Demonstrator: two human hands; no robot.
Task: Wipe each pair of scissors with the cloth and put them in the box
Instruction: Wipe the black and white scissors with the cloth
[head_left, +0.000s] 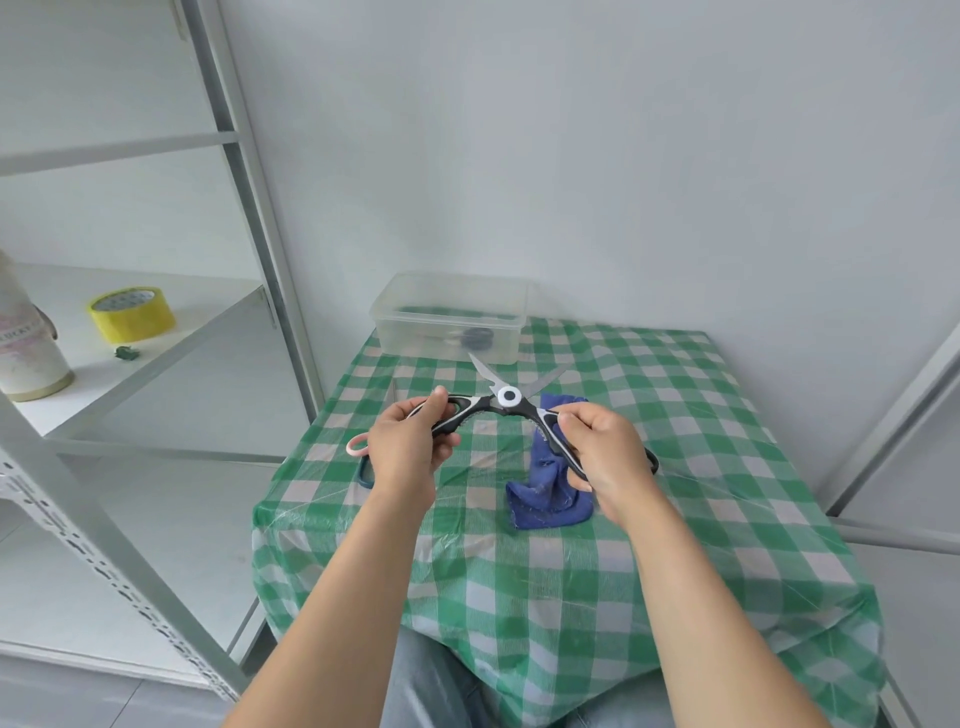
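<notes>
Black-and-white kitchen scissors (508, 397) are held above the table with the blades spread wide and pointing toward the box. My left hand (408, 441) grips the left handle. My right hand (605, 457) grips the right handle. The blue cloth (545, 491) lies crumpled on the checked tablecloth below the right handle, partly under my right hand. A clear plastic box (449, 317) stands at the table's far edge with a dark object inside. Under my left hand a pink handle loop (357, 446) and a dark blue handle (365, 474) of other scissors stick out.
The small table (675, 415) has a green-and-white checked cover and stands against a white wall. A metal shelf (156, 332) on the left carries a yellow tape roll (132, 313) and a white cylinder (26, 343). My knees in jeans are below the table's near edge.
</notes>
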